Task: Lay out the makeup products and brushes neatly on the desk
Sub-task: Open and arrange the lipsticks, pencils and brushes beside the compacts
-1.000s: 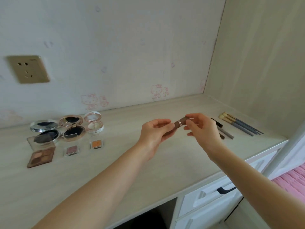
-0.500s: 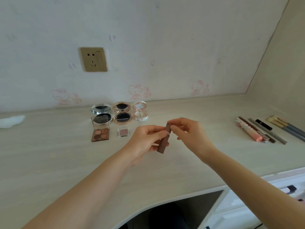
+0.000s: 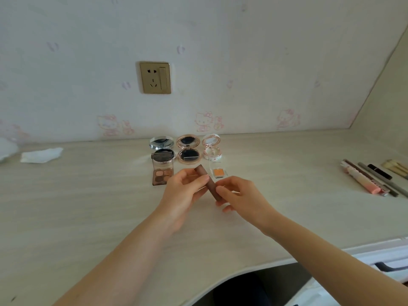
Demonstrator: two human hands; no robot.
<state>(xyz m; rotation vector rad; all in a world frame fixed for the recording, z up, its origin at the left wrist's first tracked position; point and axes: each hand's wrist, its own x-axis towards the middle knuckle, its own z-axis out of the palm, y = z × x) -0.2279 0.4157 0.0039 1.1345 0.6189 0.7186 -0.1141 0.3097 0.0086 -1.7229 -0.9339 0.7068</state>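
Observation:
A brown lipstick tube (image 3: 208, 183) is held above the desk (image 3: 88, 195) between both hands. My left hand (image 3: 183, 193) grips its upper part, and my right hand (image 3: 240, 195) pinches its lower end. Behind the hands stand three open round compacts: a silver compact (image 3: 161, 149), a rose-gold compact (image 3: 188, 149) and a pink compact (image 3: 211, 147). In front of them lie a brown eyeshadow palette (image 3: 162, 173) and a small orange eyeshadow pan (image 3: 218, 172). At the right edge lie pencils and a pink tube (image 3: 364, 180), with brushes (image 3: 395, 165) beyond.
A white tissue (image 3: 40, 155) lies at the far left of the desk. A gold wall socket (image 3: 155, 77) sits above the compacts. White drawers (image 3: 384, 261) are at the lower right, and the desk's front edge curves over a dark knee space.
The view has swung left, bringing the compacts to the middle. The lipstick now tilts the other way, and both hands have moved with it toward the palette row.

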